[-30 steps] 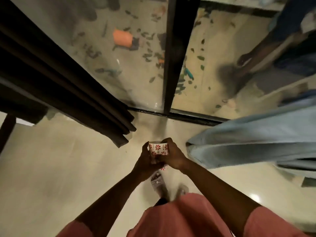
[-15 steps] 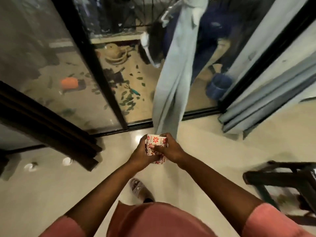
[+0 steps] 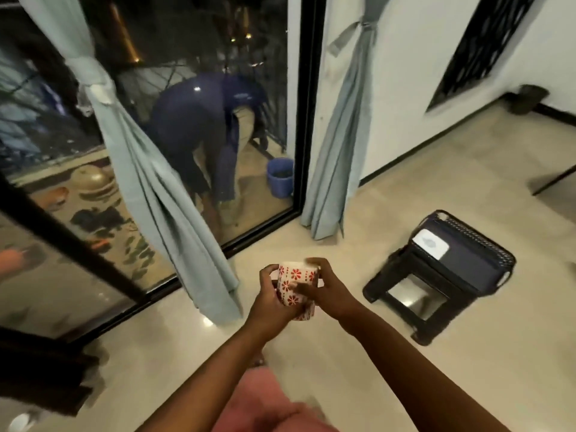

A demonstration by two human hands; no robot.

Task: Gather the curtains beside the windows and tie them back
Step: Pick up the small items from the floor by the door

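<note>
View now higher: second tied curtain (image 3: 343,135), stool (image 3: 442,275).

Curtain, left (image 3: 162,194): pale blue-grey, plain, tied with a band of the same colour.
Curtain, right (image 3: 339,145): pale blue-grey, plain, same-coloured tie.
Cup (image 3: 294,283): white with red flower pattern.
Door frame (image 3: 307,98): black.
Floor (image 3: 405,353): glossy cream-beige.
Wall (image 3: 414,57): white, with black skirting.
Window grille (image 3: 486,42): black.
Stool (image 3: 436,275): black, with a dark navy item and a white label on top.
Bucket (image 3: 280,177): blue, seen through the glass.
Shorts (image 3: 265,406): salmon pink.
</note>
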